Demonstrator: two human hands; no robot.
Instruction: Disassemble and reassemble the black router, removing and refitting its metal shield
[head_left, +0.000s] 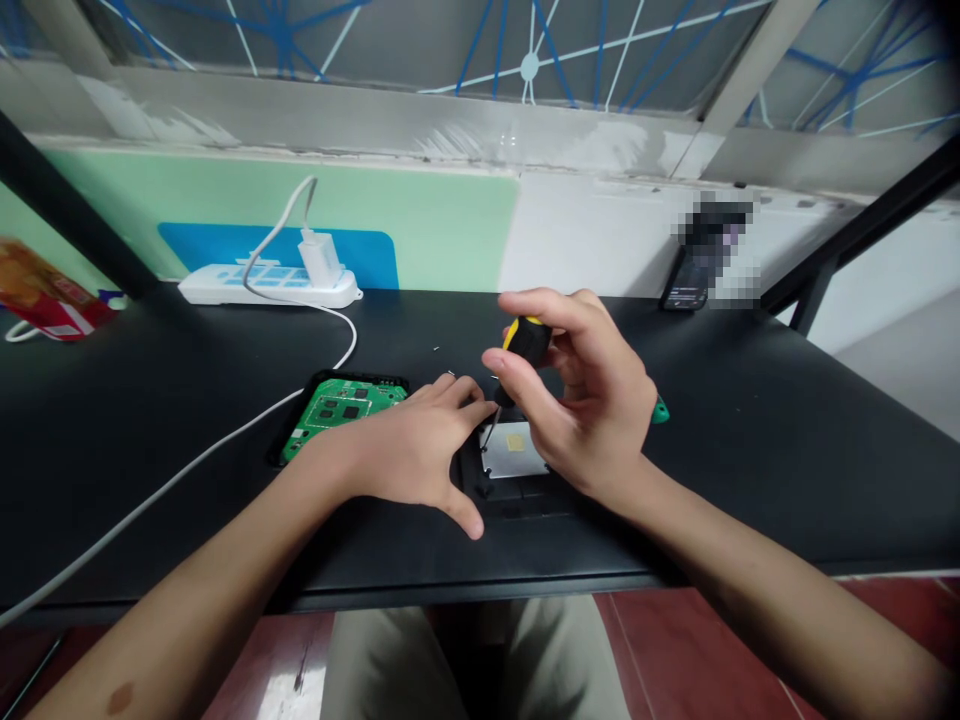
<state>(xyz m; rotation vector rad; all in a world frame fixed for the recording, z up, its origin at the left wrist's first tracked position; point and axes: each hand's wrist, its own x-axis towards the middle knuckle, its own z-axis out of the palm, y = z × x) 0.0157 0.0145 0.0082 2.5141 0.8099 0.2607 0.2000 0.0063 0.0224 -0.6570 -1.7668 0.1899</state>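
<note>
My right hand (pixel 592 400) grips a small screwdriver (pixel 525 345) with a black and yellow handle, held upright with its thin shaft pointing down onto a black device case (pixel 517 480) with a white panel. My left hand (pixel 420 450) lies flat on the table, fingers pressing the left side of that case. A green circuit board (pixel 337 410) in a black shell sits just left of my left hand. A green object (pixel 659 410) peeks out behind my right hand.
A white power strip (pixel 266 285) with a charger and white cable (pixel 150 495) sits at the back left. A red and orange bag (pixel 45 295) is at the far left. A dark phone (pixel 686 290) leans at the back right. The black table's front edge (pixel 480 590) runs below my hands.
</note>
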